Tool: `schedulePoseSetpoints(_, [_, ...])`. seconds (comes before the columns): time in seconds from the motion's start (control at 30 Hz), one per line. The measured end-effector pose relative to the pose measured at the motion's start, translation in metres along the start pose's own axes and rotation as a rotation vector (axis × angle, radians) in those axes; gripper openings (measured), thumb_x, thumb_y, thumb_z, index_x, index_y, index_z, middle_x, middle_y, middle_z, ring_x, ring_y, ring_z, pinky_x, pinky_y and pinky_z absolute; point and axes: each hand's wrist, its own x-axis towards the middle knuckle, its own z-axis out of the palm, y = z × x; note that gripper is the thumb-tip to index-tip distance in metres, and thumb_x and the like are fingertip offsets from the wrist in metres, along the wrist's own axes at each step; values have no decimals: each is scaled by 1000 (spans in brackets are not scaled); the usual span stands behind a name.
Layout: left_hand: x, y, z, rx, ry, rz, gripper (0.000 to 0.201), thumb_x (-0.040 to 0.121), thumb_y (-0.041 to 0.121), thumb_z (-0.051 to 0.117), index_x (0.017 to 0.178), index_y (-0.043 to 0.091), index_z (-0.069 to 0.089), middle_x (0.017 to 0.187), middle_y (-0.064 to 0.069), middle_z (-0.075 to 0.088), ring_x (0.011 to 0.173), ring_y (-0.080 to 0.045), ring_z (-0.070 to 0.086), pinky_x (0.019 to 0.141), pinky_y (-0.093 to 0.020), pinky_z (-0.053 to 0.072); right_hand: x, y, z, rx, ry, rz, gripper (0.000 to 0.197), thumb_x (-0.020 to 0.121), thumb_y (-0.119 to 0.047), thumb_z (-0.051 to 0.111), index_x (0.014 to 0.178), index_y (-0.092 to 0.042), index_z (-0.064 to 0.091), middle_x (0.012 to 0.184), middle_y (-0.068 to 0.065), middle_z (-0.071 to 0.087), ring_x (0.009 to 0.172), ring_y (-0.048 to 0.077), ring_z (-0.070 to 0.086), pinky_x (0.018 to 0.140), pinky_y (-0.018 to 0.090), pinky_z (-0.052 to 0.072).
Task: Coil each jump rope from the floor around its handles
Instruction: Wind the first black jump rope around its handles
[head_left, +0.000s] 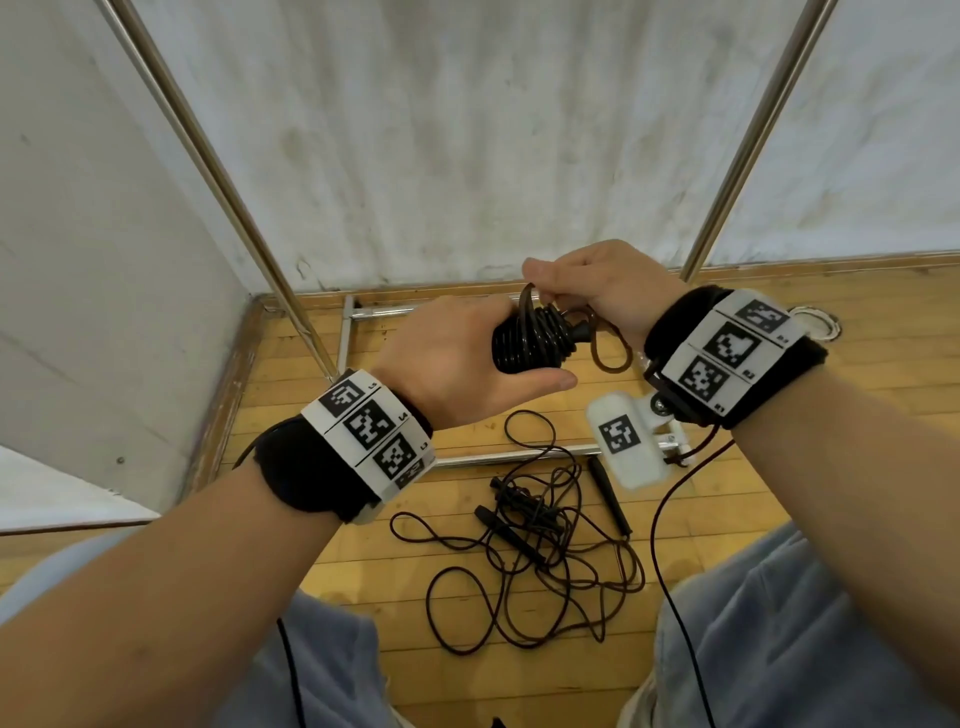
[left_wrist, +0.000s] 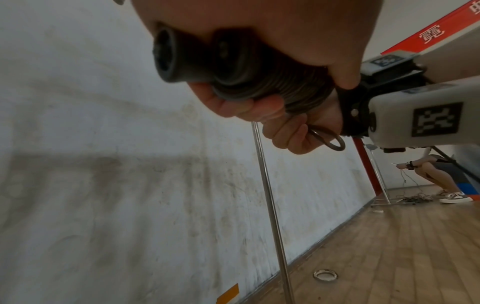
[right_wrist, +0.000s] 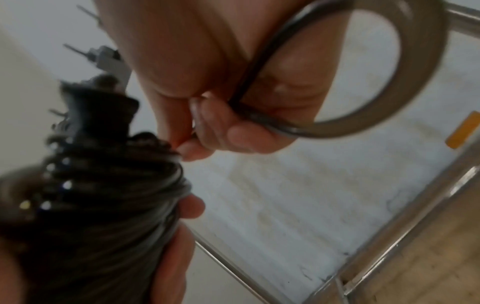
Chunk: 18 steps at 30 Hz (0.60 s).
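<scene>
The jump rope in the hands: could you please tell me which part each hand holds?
The left hand grips the coiled jump rope around its wound handles; the right hand pinches the rope's last loose loop beside the coil.

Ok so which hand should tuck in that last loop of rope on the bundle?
Probably the right hand: it already pinches the loose loop at the top of the coiled bundle. The left hand is wrapped around the bundle, steadying it.
</scene>
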Motion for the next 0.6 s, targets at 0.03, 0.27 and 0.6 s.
schedulePoseSetpoints(0.03, [0,1,-1,-12,12,-1,60,68,78,52,92,24,62,67,16,54,64,-10,57,56,-23,45,1,1,0,37,-14,7,42,75,-53,68,67,-12,66,68,9,57,66,25,50,67,34,44])
schedulePoseSetpoints(0.27, [-2,5,-5,-224,121,-131,48,58,80,54,83,40,58,64,22,59,69,8,58,52,-9,41,0,5,15,371,-107,135,51,74,-53,66,85,-4,60,76,15,39,69,28,33,64,35,34])
schedulePoseSetpoints(0.6, [16,-14,3,-363,356,-472,65,63,80,50,104,30,44,71,12,61,59,4,59,49,-18,39,-9,3,62,223,17,-7,23,99,-18,41,88,-5,57,55,-3,40,45,12,33,42,24,28])
